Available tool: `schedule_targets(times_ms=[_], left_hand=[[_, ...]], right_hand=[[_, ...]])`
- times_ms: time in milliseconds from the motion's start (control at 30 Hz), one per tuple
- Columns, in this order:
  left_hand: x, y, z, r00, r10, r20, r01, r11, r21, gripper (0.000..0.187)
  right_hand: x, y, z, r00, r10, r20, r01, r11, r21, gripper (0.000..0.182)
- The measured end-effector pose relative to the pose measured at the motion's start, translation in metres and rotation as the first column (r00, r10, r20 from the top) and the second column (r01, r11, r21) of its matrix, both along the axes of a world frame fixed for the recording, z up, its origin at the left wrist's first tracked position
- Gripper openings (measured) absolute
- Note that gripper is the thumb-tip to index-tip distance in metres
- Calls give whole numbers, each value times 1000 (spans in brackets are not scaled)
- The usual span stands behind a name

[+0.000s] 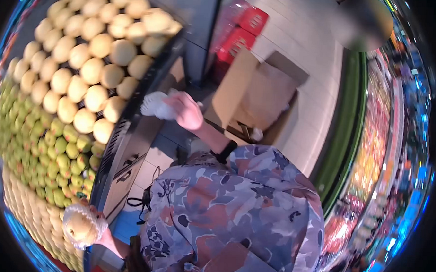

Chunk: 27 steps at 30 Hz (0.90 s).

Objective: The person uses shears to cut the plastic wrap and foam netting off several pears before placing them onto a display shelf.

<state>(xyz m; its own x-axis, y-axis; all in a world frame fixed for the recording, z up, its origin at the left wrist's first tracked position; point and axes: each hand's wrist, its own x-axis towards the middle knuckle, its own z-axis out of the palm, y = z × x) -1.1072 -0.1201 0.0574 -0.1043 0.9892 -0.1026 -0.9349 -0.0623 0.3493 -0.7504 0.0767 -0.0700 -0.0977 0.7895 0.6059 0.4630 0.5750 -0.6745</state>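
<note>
My left hand (99,231) is closed on a round, pale yellow pear (81,227) wrapped in a white foam net, beside the lower edge of the fruit display. In my right hand (189,113) a bunched white foam net (156,105) is pinched, with no fruit showing in it. This hand hovers just off the dark display edge, between the shelf and an open cardboard box. Large pale yellow pears (92,69) fill the upper part of the display in rows. Below them lie smaller green pears (57,151) with a reddish blush.
The open cardboard box (229,90) on the tiled floor holds brown paper (268,97). Red packages (235,44) stand behind it, next to a dark post. At the right, a long green-edged display (344,122) carries colourful goods. A blurred round shape (364,23) covers the upper right.
</note>
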Motion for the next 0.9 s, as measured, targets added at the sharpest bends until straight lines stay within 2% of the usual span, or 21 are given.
schedule_targets(times_ms=[67, 100, 133, 167, 233, 300, 333, 367, 433, 467, 500, 533, 567, 600, 633, 700, 733, 767, 800, 833, 900], left_hand=[[-5, 9, -2, 998, -58, -13, 58, 998, -34, 84], [-7, 13, -3, 997, -78, -20, 77, 996, -47, 84], [-6, 18, -6, 995, -99, -30, 97, 993, -61, 84], [-6, 20, -5, 992, -121, -32, 118, 990, -77, 85], [-4, 27, -10, 988, -150, -41, 145, 984, -108, 85], [-3, 33, -14, 980, -192, -44, 185, 975, -126, 86], [-2, 36, -17, 976, -210, -52, 202, 971, -130, 86], [-1, 39, -18, 972, -230, -56, 221, 966, -132, 86], [2, 48, -24, 956, -287, -57, 279, 953, -122, 87], [5, 50, -27, 949, -311, -53, 304, 946, -111, 87], [13, 57, -27, 925, -379, -18, 375, 922, -94, 87], [43, 67, -3, 811, -583, 56, 585, 810, -36, 87], [67, 85, 14, 658, -745, 109, 748, 664, 20, 86], [15, 59, -25, 935, -354, -26, 336, 905, -261, 83], [12, 57, -45, 951, -305, 41, 306, 923, -234, 79], [29, 51, -33, 938, -347, 16, 344, 921, -185, 76], [35, 46, -29, 938, -341, 58, 346, 917, -198, 74], [35, 40, -34, 937, -334, 103, 349, 913, -210, 72], [8, 33, -81, 933, -299, -202, 250, 939, -236, 58], [1, 40, -86, 964, -142, -224, -5, 835, -550, 67], [16, 23, -89, 874, -413, -255, 331, 892, -309, 67]], right_hand=[[52, -35, -54, 930, -364, 42, 360, 929, 88, 24], [80, -52, -64, 860, -504, -84, 489, 860, -147, 19], [110, -74, -88, 679, -724, 121, 707, 601, -372, 24], [150, -92, -122, 606, -740, 292, 783, 491, -381, 30], [205, -134, -199, 554, -718, 421, 792, 298, -532, 44], [217, -169, -234, 517, -564, 644, 843, 203, -499, 65], [215, -174, -245, 434, -532, 727, 776, -190, -601, 82], [219, -183, -251, 444, -532, 721, 770, -186, -611, 82], [225, -184, -251, 506, -655, 561, 780, 71, -621, 76], [218, -182, -240, 542, -660, 520, 818, 273, -507, 61], [198, -169, -196, 597, -583, 552, 781, 263, -566, 42], [185, -167, -207, 730, -627, 273, 630, 462, -624, 24], [148, -141, -192, 777, -610, -155, 275, 550, -788, 19], [107, -126, -148, 858, -504, -95, 218, 525, -822, 14], [72, -118, -100, 952, -150, -268, -8, 861, -509, 15], [7, -103, -16, 880, 205, -428, -451, 642, -620, 24], [-27, -106, 28, 786, 161, -597, -600, 432, -673, 25], [-55, -109, 28, 624, 317, -714, -764, 437, -474, 29], [-73, -102, 48, 506, 376, -776, -858, 310, -409, 37], [-93, -102, 46, 498, 405, -766, -865, 294, -407, 37], [-123, -106, 35, 384, 372, -845, -895, -74, -439, 45]])
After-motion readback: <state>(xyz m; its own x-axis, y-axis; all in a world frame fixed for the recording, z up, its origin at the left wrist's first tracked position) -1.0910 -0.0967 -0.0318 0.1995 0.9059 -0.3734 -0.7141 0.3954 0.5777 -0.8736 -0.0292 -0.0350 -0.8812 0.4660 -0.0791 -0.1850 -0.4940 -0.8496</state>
